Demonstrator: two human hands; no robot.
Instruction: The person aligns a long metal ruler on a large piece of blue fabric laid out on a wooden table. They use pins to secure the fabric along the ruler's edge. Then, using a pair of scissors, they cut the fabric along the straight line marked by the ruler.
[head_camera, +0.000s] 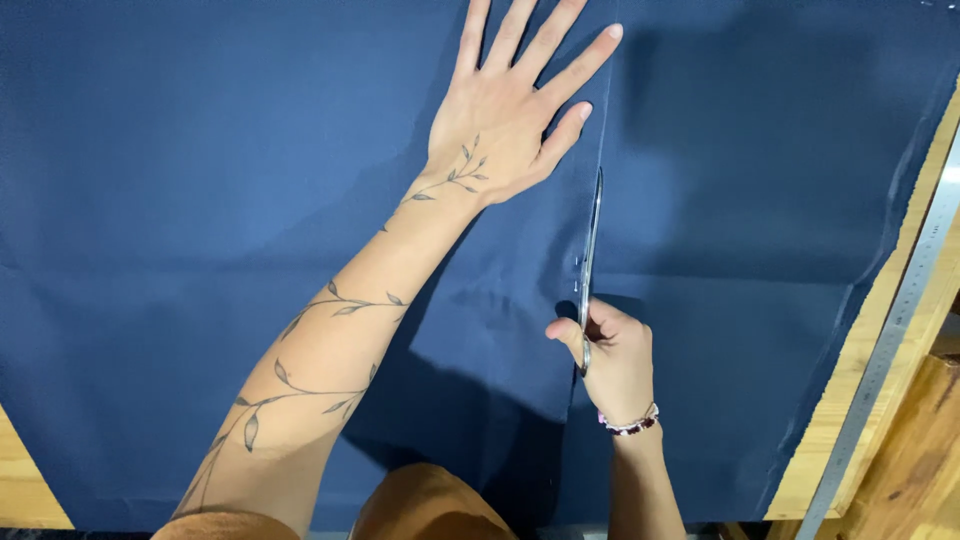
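Navy blue fabric (200, 200) lies spread flat over nearly the whole surface (860, 370), whose pale wood shows only as a strip past the cloth's right edge and a small corner at the lower left. The left hand (505, 110) rests palm down on the cloth, fingers stretched out and fanned wide, gripping nothing, just pressing the fabric flat. A leafy vine tattoo runs from its wrist down the forearm.

Just to the right of that hand's thumb, a pair of scissors (590, 260) points away from the person, its thin metal blades seen edge-on along a straight cut line in the cloth. The blades' tip lies close beside the base of the left thumb. The right hand (610, 360) is curled tightly around the scissors' handles, thumb on the near side, knuckles up; a beaded bracelet circles its wrist. Below this hand the fabric is already parted, a dark slit running back toward the person's body.

Well to the right of the right hand, a long metal ruler (900, 310) lies along the wooden edge, beside the cloth's frayed border.
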